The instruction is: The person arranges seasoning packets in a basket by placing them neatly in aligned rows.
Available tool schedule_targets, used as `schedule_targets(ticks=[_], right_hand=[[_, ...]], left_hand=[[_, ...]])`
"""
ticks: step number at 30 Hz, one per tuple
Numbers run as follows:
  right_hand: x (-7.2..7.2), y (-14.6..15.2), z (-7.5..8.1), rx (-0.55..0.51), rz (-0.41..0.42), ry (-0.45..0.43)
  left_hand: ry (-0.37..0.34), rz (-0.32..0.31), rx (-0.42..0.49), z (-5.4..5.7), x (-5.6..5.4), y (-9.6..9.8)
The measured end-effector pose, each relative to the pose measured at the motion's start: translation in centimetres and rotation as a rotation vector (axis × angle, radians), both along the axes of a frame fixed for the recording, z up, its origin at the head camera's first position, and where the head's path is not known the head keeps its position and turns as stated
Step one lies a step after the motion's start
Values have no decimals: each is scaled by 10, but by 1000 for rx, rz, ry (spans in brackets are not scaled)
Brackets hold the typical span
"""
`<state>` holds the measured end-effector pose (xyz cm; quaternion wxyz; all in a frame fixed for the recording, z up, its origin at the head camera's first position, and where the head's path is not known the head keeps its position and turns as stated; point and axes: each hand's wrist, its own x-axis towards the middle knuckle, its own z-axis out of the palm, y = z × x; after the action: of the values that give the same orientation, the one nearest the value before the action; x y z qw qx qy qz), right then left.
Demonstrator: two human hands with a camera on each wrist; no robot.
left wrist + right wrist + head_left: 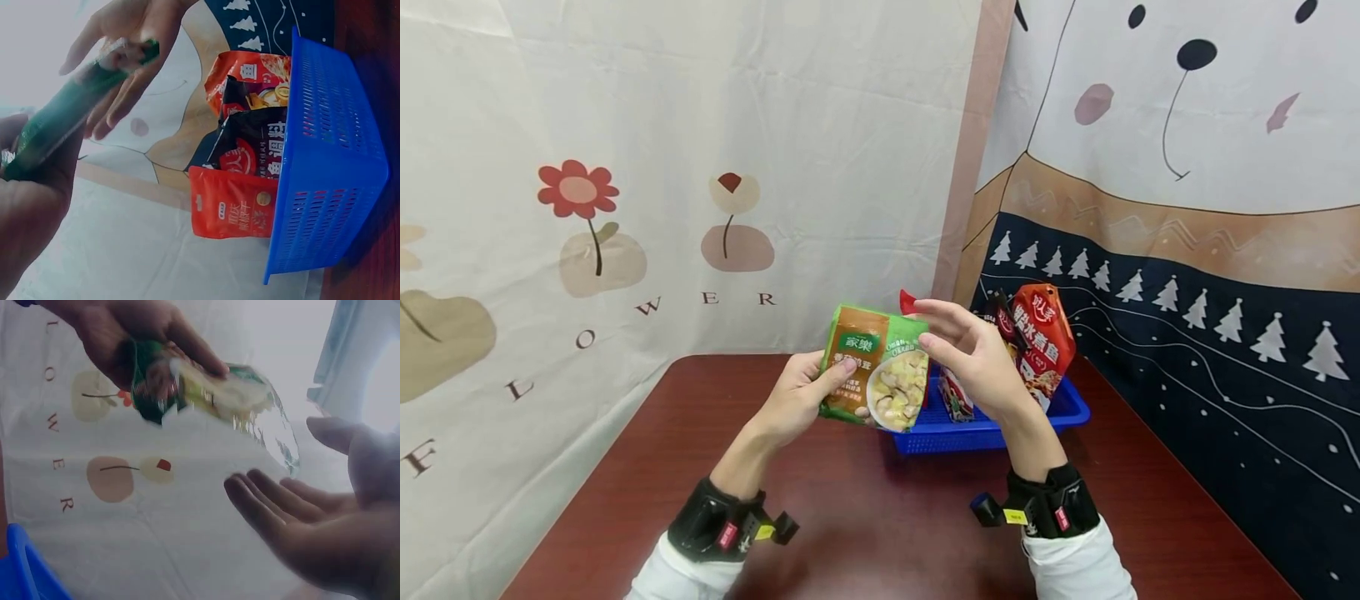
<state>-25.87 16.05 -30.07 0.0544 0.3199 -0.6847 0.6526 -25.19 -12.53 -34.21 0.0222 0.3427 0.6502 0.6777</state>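
My left hand point(793, 392) holds a green and brown soup-mix packet point(883, 367) by its left side, thumb across the front. A picture of a bowl of food shows on the packet's face. Just off the packet's right edge is my right hand point(977, 358), its fingers relaxed and holding nothing. The right wrist view shows a gap between those fingers point(269, 500) and the shiny packet. Behind the hands stands a blue plastic basket point(955, 442) with seasoning pouches in it, partly hidden by the right hand in the head view.
In the basket stand a large red pouch point(1045, 333), a black packet point(256, 140) and a smaller red pouch point(231, 206). The basket is on a dark reddish-brown table point(865, 517). Printed cloths point(820, 167) hang behind and to the right.
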Motion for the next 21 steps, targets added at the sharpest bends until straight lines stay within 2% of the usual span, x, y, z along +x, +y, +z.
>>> schedule_targets(ticks=[5,8,13,21], right_hand=[[-2,4,-2,0,90,-59],[-3,5,-4,3,101,-66],[-1,5,-4,27,30,-12],[0,3,-5,84,-122,130]], left_hand=[[-1,-69,2,-2,0,-1],[1,-83,5,-2,0,0],[3,-74,-8,-2,0,1],[5,10,-57,-4,-4,2]])
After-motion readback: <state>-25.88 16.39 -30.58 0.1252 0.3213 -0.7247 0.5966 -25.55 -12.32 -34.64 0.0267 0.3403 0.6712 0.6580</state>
